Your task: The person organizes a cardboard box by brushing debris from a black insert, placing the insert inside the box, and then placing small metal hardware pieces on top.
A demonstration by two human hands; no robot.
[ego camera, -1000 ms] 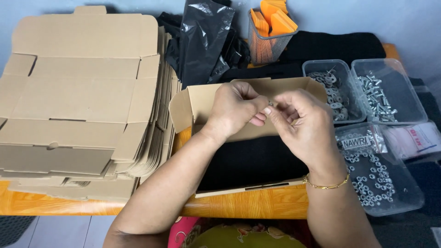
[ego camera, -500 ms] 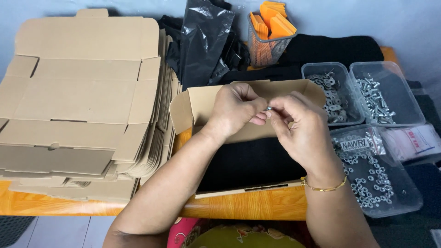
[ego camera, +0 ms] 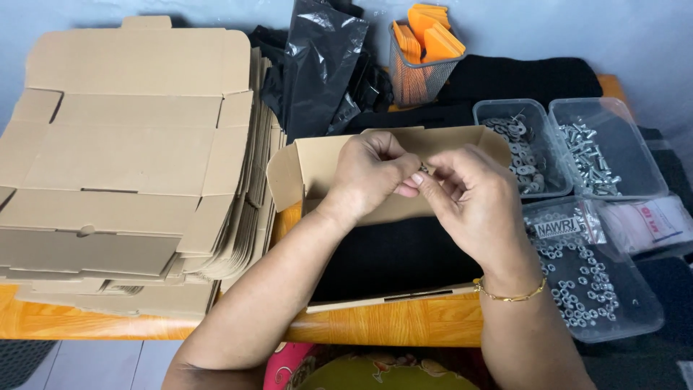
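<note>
While the far left of the wooden table is taken up by a tall stack of flat, unfolded cardboard boxes, fanned at its right edge so single blanks can be peeled off, the handling itself sits at the centre. At about eleven o'clock from the hands lie crumpled black plastic bags, and at roughly one o'clock a wire mesh cup keeps orange cards upright and within reach.

Directly below the hands stands an open cardboard box, its rear flap raised and a dark lining inside, so anything dropped would likely land in it. The left hand and the right hand are brought together over this box, fingertips meeting and pinched on a small metal fastener, which shows only as a glint between them; its exact kind cannot be told. A thin gold bracelet circles the right wrist.

At three o'clock three clear plastic tubs keep the hardware sorted: a tub of washers, beside it a tub of bolts, and nearer the person a tub of nuts with a small plastic bag resting on its upper edge. All lie close to the right hand.
</note>
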